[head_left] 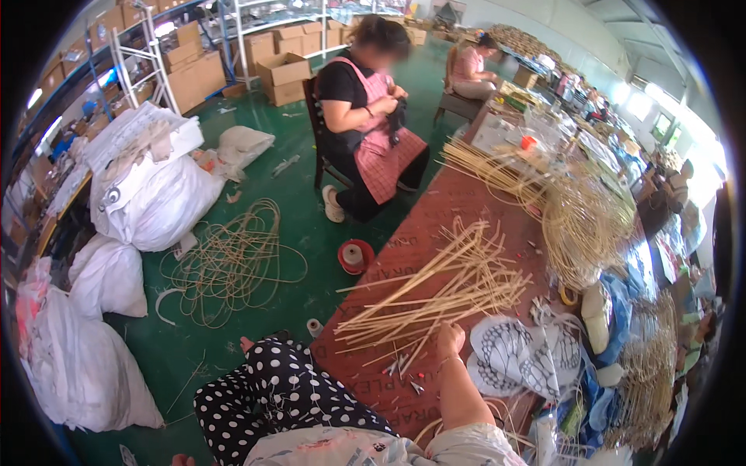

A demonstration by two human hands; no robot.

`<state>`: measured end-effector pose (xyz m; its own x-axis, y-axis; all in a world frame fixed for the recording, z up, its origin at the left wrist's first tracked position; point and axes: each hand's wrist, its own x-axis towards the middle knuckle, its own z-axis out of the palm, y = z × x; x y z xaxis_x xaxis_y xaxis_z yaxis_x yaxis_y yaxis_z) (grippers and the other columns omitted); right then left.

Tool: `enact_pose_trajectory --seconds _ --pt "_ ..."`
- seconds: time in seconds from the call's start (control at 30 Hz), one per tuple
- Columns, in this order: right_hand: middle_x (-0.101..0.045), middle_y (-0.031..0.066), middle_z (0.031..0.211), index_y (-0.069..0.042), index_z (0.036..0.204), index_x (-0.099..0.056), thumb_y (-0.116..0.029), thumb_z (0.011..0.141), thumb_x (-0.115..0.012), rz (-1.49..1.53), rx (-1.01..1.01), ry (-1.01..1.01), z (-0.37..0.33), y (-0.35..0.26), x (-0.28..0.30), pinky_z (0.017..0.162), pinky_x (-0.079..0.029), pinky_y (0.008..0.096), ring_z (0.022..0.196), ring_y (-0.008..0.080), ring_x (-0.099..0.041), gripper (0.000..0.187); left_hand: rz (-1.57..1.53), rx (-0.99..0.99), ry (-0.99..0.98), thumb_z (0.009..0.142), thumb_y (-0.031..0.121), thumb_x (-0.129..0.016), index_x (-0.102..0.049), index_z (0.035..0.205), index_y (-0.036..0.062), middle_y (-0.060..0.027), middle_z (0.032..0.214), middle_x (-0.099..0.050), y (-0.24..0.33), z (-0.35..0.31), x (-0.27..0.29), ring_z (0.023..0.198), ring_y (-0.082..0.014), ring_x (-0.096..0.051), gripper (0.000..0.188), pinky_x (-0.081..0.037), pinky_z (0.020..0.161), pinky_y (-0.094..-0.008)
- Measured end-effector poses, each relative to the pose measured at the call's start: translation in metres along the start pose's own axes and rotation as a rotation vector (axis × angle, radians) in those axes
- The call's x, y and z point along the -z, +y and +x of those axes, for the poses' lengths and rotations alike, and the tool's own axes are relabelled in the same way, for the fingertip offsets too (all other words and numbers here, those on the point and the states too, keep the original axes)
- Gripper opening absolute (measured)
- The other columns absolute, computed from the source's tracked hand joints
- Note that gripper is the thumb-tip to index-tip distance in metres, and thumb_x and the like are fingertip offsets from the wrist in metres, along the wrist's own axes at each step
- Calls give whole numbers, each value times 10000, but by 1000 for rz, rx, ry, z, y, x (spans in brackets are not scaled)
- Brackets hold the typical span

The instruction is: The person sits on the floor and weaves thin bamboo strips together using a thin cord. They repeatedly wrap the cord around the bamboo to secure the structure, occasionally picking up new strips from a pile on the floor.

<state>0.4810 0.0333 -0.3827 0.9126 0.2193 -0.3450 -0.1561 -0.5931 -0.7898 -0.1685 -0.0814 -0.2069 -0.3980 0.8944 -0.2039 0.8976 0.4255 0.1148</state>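
Observation:
My right hand [451, 339] is over the reddish-brown table with its fingers curled closed. Whatever it may grip is too small to make out. Just beyond and left of it lies a loose pile of thin, pale bamboo-like sticks [435, 287], many pointing toward the far right. White butterfly-wing pieces with black veins [505, 353] lie to the right of my wrist. Small metal hand tools [398, 366] rest at the table edge left of my forearm. Of my left hand [183, 460], only a sliver shows at the lower edge, so its fingers are hidden.
A coil of thin cane [233, 264] and white sacks [155, 198] lie on the green floor at left. A red tub with a spool [355, 255] stands beside the table [458, 190]. Bundled canes [583, 225] sit at right. A seated co-worker [373, 116] is ahead.

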Motion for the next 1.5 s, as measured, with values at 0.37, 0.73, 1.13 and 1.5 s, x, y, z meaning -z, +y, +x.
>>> enact_pose_trajectory --seconds 0.37,0.73,1.13,1.5 --pt "-487 25 541 -11 661 -505 -151 751 -587 654 165 189 -43 -62 29 420 -353 265 458 101 -435 186 -92 16 -199 875 340 -455 -557 1069 21 -150 1016 -565 -15 26 -23 919 -296 -531 387 -415 805 -395" --pt "-421 -49 556 -49 662 -495 -95 780 -600 644 447 175 -71 -102 24 439 -305 211 500 44 -342 164 -248 -53 -19 885 305 -433 -561 1042 9 -148 968 -573 14 7 -16 871 -287 -535 359 -420 750 -383" --pt "-477 32 568 -30 722 -461 -75 785 -567 952 94 174 -63 -113 61 385 -349 239 443 106 -437 131 -641 -364 249 763 37 -511 -521 841 -25 -33 693 -489 39 36 -38 612 -94 -446 101 -384 566 -244" --pt "-494 19 547 -53 703 -498 -63 776 -571 729 375 -308 -100 -135 10 375 -320 205 414 83 -415 104 -603 -310 233 750 41 -522 -522 817 -36 -59 677 -502 41 14 -20 613 -115 -463 102 -386 558 -262"
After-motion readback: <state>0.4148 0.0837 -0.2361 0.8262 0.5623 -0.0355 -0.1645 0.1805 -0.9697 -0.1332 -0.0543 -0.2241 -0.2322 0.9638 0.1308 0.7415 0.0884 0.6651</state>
